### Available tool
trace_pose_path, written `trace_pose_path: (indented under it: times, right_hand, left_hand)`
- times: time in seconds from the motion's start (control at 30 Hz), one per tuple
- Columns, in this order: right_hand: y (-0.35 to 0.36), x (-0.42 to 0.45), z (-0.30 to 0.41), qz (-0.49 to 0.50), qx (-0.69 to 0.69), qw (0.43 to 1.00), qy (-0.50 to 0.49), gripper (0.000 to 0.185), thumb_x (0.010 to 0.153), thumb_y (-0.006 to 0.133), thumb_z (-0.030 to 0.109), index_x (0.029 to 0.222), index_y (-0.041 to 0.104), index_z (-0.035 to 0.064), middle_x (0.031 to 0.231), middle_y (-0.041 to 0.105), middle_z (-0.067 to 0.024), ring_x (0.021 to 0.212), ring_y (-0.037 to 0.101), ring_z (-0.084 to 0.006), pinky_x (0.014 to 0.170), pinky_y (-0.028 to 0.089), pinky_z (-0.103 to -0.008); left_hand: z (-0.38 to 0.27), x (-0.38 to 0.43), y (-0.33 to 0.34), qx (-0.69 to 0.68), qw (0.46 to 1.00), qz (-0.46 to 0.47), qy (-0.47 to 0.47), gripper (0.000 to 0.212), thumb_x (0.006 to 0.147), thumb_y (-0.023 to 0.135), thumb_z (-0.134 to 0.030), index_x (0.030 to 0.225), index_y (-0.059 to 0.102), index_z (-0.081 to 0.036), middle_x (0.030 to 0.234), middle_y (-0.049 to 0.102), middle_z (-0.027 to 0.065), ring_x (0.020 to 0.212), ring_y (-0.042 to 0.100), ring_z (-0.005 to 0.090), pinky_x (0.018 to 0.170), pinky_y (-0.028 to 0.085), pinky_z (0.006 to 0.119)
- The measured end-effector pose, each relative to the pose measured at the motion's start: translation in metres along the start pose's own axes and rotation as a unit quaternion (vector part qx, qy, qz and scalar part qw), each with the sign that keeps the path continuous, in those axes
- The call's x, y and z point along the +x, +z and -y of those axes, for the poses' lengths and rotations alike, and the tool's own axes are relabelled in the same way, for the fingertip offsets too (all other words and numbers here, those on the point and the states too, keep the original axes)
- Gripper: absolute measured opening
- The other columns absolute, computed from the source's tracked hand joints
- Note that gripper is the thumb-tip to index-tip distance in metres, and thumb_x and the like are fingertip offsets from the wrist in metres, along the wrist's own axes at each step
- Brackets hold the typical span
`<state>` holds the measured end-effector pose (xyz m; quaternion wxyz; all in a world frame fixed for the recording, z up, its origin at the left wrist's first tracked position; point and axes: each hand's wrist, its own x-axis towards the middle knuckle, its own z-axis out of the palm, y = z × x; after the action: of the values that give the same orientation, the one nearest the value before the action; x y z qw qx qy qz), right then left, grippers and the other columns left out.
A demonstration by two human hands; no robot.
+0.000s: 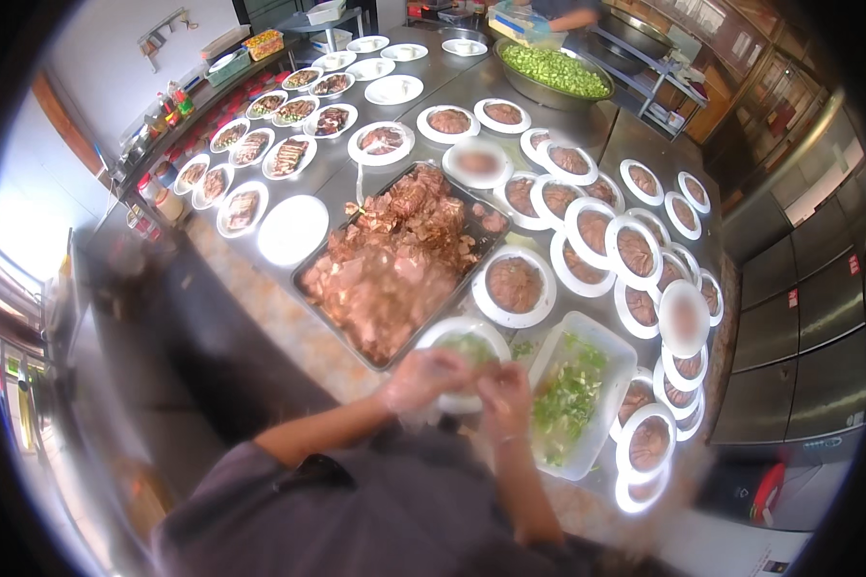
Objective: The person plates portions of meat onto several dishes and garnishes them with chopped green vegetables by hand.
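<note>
My left hand [427, 379] and my right hand [504, 397], both in what look like clear plastic gloves, meet over a white plate [440, 333] holding chopped greens [469, 348]. Their fingertips are pinched close together; blur hides whether anything is between them. Right of the plate is a translucent plastic tub [623, 360] with chopped green herbs [566, 397]. A dark tray [492, 244] lies ahead on the left, heaped with sliced brown meat [397, 267]. Just beyond the plate stands another white plate with a round of sliced meat [514, 283].
Many overlapping plates of sliced meat [633, 252] crowd the right side of the steel table [433, 115]. Plates of dark food [289, 155] line the left, near a bare white plate [294, 229]. A large bowl of chopped green vegetables [554, 71] stands by another person's gloved hand [541, 27].
</note>
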<state>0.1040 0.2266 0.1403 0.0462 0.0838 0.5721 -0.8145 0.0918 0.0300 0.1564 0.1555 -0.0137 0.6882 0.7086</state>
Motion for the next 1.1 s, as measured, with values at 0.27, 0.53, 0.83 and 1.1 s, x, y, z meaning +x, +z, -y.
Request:
trace_pose_path:
  times: [0.27,0.53,0.83,1.1]
  right_hand:
    - [-0.004,0.006,-0.004,0.074,0.31,0.946,0.056,0.032,0.092,0.066,-0.008,0.119,0.055,0.004,0.104,0.058,-0.0064,0.093,0.059,-0.0196,0.084,0.049,-0.0327]
    - [-0.018,0.016,-0.006,0.018,0.106,0.993,0.038,0.03,0.088,0.075,-0.002,0.113,0.061,0.0036,0.106,0.065,-0.0073,0.095,0.064,-0.0182,0.087,0.056,-0.0346]
    - [0.013,0.004,-0.019,0.038,-0.15,0.985,-0.077,0.03,0.089,0.078,0.003,0.116,0.064,0.0029,0.105,0.07,-0.0056,0.098,0.066,-0.0164,0.089,0.055,-0.0317]
    - [0.016,0.003,-0.044,-0.018,-0.222,0.963,-0.15,0.028,0.094,0.078,0.004,0.117,0.062,0.0026,0.104,0.068,-0.0051,0.096,0.065,-0.0163,0.089,0.055,-0.0333]
  left_hand:
    - [-0.016,-0.007,-0.007,-0.011,0.999,0.041,0.009,0.009,0.096,0.079,-0.005,0.103,0.076,0.0,0.101,0.078,0.0076,0.092,0.073,0.014,0.084,0.062,0.031]
    - [-0.008,0.003,-0.072,0.472,0.838,-0.218,0.168,0.019,0.093,0.072,-0.012,0.11,0.077,-0.003,0.104,0.077,0.0187,0.087,0.075,0.0318,0.082,0.061,0.034]
    - [0.022,0.017,-0.045,0.142,0.985,0.093,0.004,0.038,0.105,0.068,-0.031,0.127,0.072,-0.001,0.122,0.074,0.0122,0.114,0.068,0.0198,0.101,0.056,0.041]
    - [-0.019,-0.011,-0.018,-0.079,0.982,0.174,0.012,0.051,0.105,0.066,-0.033,0.143,0.062,0.001,0.14,0.067,0.0151,0.129,0.062,0.0222,0.112,0.049,0.038]
